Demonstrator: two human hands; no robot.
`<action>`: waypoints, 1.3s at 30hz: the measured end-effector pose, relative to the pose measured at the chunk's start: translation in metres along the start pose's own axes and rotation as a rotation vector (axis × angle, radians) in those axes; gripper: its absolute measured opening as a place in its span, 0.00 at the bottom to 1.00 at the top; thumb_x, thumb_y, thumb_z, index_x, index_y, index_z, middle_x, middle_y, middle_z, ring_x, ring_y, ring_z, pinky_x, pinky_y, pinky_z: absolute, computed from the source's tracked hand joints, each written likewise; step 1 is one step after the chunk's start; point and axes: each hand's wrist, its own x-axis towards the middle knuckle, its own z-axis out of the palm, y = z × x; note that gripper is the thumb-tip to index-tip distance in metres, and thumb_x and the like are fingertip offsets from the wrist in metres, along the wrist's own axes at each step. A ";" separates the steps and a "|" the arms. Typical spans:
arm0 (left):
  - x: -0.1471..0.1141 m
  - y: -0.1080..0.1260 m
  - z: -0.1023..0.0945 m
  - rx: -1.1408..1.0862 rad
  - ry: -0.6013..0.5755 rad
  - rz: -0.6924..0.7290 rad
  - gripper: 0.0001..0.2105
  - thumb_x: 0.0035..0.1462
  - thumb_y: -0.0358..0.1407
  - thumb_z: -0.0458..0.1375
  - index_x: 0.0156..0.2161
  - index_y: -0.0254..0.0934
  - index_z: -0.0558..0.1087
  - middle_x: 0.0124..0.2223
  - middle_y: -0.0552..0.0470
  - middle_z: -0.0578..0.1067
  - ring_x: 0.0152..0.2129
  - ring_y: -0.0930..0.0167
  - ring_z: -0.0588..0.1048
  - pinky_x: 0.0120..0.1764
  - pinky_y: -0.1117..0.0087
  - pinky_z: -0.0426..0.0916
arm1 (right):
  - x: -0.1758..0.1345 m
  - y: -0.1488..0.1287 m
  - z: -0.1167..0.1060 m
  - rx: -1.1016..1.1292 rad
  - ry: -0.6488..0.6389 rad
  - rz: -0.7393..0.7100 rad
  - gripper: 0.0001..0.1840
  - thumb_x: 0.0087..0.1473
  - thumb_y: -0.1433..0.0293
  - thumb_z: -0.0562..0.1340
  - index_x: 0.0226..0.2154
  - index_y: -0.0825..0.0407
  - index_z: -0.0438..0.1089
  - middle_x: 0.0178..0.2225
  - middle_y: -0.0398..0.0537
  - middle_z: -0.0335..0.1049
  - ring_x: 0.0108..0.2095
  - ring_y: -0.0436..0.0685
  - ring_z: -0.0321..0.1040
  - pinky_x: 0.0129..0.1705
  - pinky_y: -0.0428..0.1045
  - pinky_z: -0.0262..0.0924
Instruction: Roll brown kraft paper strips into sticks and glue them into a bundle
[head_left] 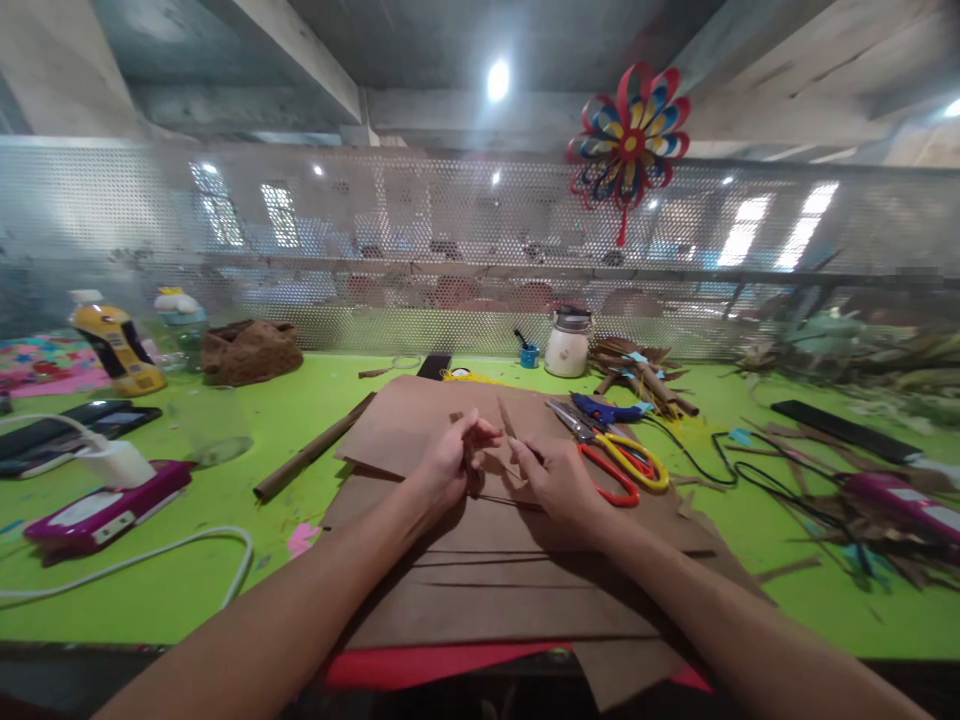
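Observation:
A thin, pointed strip of brown paper (507,418) stands up from the fingertips of my right hand (559,485), which is closed in a pinch on it. Beside it, my left hand (454,460) has its fingers curled in towards the thumb; whether anything lies between them is hidden. Both hands are over a stack of brown paper sheets (517,600). To the right of my right hand lie scissors with red handles (611,478) and another pair with yellow handles (645,462). A blue glue gun (606,410) rests just behind them.
On the green table (285,560), a brown paper roll (311,450) lies left of the sheets. Farther left are a purple power strip (112,505), a clear cup (217,430) and a yellow bottle (120,345). A white jar (568,345) stands behind; paper scraps and cables lie right.

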 end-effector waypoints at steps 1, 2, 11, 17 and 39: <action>-0.003 -0.001 0.002 -0.013 -0.082 -0.057 0.12 0.52 0.38 0.51 0.23 0.32 0.65 0.25 0.49 0.71 0.20 0.75 0.70 0.17 0.79 0.58 | 0.002 0.001 0.000 0.102 -0.009 0.027 0.20 0.56 0.62 0.48 0.21 0.54 0.65 0.18 0.43 0.62 0.20 0.48 0.58 0.25 0.43 0.50; -0.006 -0.002 0.005 -0.029 -0.162 -0.090 0.12 0.52 0.38 0.51 0.22 0.33 0.65 0.26 0.48 0.72 0.21 0.73 0.71 0.20 0.76 0.62 | 0.004 0.002 0.000 0.199 -0.024 0.060 0.20 0.56 0.61 0.49 0.21 0.55 0.65 0.17 0.42 0.61 0.19 0.48 0.57 0.23 0.43 0.50; -0.023 0.007 0.014 -0.032 -0.482 -0.076 0.14 0.55 0.38 0.47 0.29 0.31 0.69 0.38 0.44 0.74 0.21 0.70 0.73 0.25 0.67 0.69 | 0.004 0.008 0.010 0.746 -0.253 0.373 0.22 0.46 0.52 0.57 0.20 0.54 0.61 0.13 0.38 0.59 0.12 0.44 0.52 0.14 0.42 0.44; -0.014 0.000 0.010 -0.072 -0.396 -0.109 0.13 0.55 0.38 0.49 0.33 0.30 0.70 0.32 0.44 0.74 0.21 0.71 0.72 0.24 0.69 0.68 | 0.002 0.012 0.013 0.987 -0.413 0.447 0.20 0.46 0.54 0.58 0.25 0.56 0.64 0.16 0.41 0.64 0.13 0.45 0.58 0.14 0.41 0.48; -0.015 -0.003 0.008 -0.014 -0.401 -0.031 0.15 0.54 0.39 0.51 0.38 0.28 0.74 0.46 0.39 0.71 0.40 0.64 0.71 0.42 0.66 0.66 | 0.008 0.011 -0.003 0.320 -0.030 0.247 0.16 0.47 0.62 0.57 0.29 0.58 0.73 0.22 0.45 0.68 0.22 0.50 0.59 0.24 0.44 0.51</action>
